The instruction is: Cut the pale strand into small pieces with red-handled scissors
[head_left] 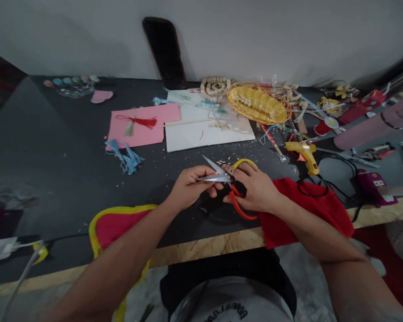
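A pair of scissors (pixel 244 213) with one yellow and one red handle loop is in my right hand (pixel 257 188), its blades spread and pointing left. My left hand (pixel 193 185) is closed close to the blades, its fingertips pinched around something too small to make out. Small pale crumbs (pixel 224 161) lie on the dark tabletop just beyond the scissors. A white board (pixel 184 138) lies farther back, with a thin wooden stick (pixel 188 122) across it. Left of that, a red tassel (pixel 144 122) rests on pink sheets (pixel 121 134), and a light blue tassel (pixel 129 161) lies at their near edge.
A yellow wicker basket (pixel 272 114) stands at the back beside coiled pale beads (pixel 215 88). To the right are a yellow glue gun (pixel 304 155) with its cable, a pink bottle (pixel 366 129) and a red cloth (pixel 309 210). A phone (pixel 164 51) leans on the wall.
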Motion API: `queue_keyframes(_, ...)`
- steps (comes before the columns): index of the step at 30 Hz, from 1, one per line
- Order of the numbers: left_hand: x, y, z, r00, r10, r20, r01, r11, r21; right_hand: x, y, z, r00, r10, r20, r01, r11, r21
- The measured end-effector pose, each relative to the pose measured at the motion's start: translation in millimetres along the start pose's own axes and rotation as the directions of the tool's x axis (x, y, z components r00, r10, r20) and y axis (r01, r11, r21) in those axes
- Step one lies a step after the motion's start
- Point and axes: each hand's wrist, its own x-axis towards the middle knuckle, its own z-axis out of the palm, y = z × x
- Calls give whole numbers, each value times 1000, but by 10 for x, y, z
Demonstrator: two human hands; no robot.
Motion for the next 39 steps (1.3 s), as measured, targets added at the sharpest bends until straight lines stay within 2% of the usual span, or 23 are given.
queue_keyframes(9, 10, 11, 25, 1000, 24, 7, -25, 999, 44, 1, -2, 21, 999, -29, -27, 29, 999, 15)
queue_keyframes(20, -1, 25, 49, 997, 66, -26, -59, 978, 202, 5, -12, 43, 999, -15, -43, 14, 1000, -19)
queue_keyframes(27, -1, 8, 51, 996, 88, -23, -82, 978, 190, -23, -6, 64, 998, -26, -54, 25, 1000, -7)
queue_keyframes(34, -6, 12, 50, 987, 116, -107, -84, 960, 268, -20, -23, 49, 998, 38, -42, -40, 998, -46)
queue_keyframes(39, -17, 66, 26, 997, 42, -67, -25, 968, 248, -5, -37, 16, 999, 8, -44, -12, 997, -76)
